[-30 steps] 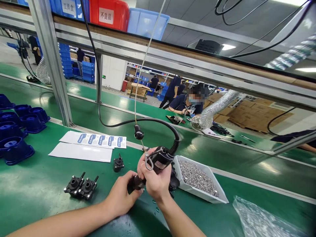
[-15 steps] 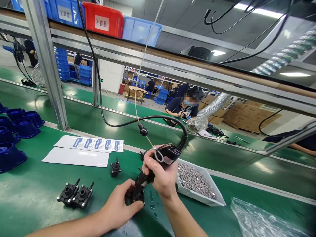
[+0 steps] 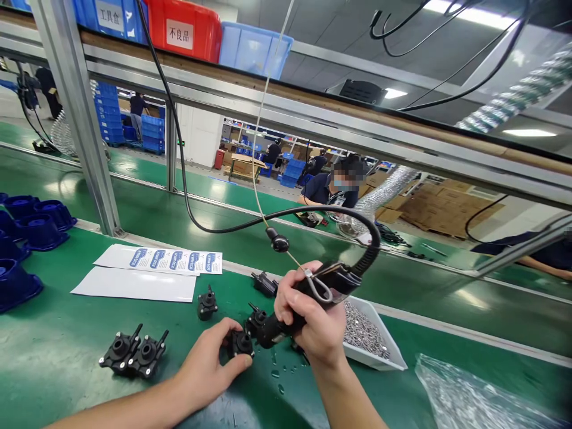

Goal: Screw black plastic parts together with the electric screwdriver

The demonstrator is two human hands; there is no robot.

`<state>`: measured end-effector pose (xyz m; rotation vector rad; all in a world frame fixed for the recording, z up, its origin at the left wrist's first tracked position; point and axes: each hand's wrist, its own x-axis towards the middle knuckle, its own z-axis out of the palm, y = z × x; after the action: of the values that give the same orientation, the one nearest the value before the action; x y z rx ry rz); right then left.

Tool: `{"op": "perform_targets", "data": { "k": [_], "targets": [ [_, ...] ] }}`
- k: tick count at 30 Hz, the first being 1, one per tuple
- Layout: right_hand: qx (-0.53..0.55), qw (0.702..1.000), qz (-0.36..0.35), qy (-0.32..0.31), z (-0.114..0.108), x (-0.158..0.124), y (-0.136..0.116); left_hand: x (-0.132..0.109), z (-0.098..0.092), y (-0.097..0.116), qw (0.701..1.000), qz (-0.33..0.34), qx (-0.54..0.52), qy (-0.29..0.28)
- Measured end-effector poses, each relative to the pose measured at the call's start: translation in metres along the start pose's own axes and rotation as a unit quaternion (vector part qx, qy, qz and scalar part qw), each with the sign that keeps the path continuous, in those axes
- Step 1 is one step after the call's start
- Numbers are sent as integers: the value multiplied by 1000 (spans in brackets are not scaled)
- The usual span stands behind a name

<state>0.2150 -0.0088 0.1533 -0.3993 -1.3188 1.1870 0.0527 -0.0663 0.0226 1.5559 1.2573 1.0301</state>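
Note:
My left hand (image 3: 214, 363) grips a small black pump housing (image 3: 241, 344) on the green bench, thumb and fingers around its sides. In my right hand (image 3: 313, 310) is a black electric screwdriver (image 3: 335, 280), tilted, with its cable rising from the back end and a thin cord looped to it. The driver's nose lies to the right of the held housing; its tip is hard to make out. Another black housing (image 3: 256, 319) sits just behind. Two finished-looking housings (image 3: 134, 353) with bright screw heads stand to the left, and a single one (image 3: 207, 304) stands farther back.
A white tray (image 3: 395, 357) of screws (image 3: 364, 328) stands right of my right hand. A clear plastic bag (image 3: 469, 393) lies at the front right. Label sheets (image 3: 134, 284) and dark blue plastic parts (image 3: 42, 232) are at left. A co-worker (image 3: 335, 182) sits across the bench.
The screwdriver has moved up and to the right, off the held housing, which now shows. My left hand has shifted slightly left with the housing. The housings behind are more visible.

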Motion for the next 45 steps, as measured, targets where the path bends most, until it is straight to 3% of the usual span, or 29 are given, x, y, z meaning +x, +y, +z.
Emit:
{"op": "perform_targets", "data": {
  "k": [4,23,33,45],
  "targets": [
    [13,999,32,-41,-5,-2,7,1,-2,-1,1000,6,16,1],
    [34,994,67,-82,0,-8,11,4,-3,2,1000,-5,4,-4],
    [55,996,69,-34,6,-13,17,7,-4,2,997,-16,-71,-21],
    [9,998,64,-13,18,-18,14,5,-5,0,997,-1,-69,-23]
  ]
}}
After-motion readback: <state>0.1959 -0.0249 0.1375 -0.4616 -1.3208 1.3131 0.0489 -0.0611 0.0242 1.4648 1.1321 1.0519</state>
